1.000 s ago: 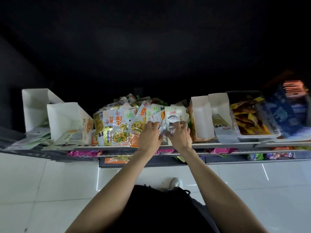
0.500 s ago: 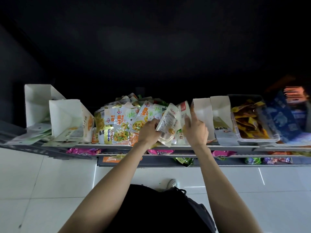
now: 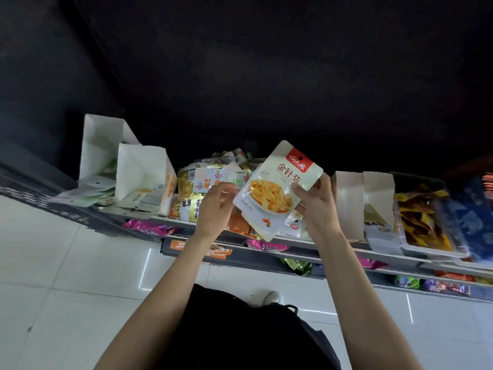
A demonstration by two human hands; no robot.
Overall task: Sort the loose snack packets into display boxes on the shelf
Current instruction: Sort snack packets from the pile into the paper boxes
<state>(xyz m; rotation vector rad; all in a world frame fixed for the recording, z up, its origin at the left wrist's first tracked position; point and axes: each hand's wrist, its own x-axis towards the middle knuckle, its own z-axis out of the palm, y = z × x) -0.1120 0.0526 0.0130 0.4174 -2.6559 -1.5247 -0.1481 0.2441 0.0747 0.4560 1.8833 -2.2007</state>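
The right hand pinches a white snack packet above the shelf, near the loose pile. The left hand is half curled, holding nothing, just left of the packet.

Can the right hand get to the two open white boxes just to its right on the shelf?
Probably yes. The right hand holds a white packet right beside those boxes, and nothing stands between them; their open tops look free.
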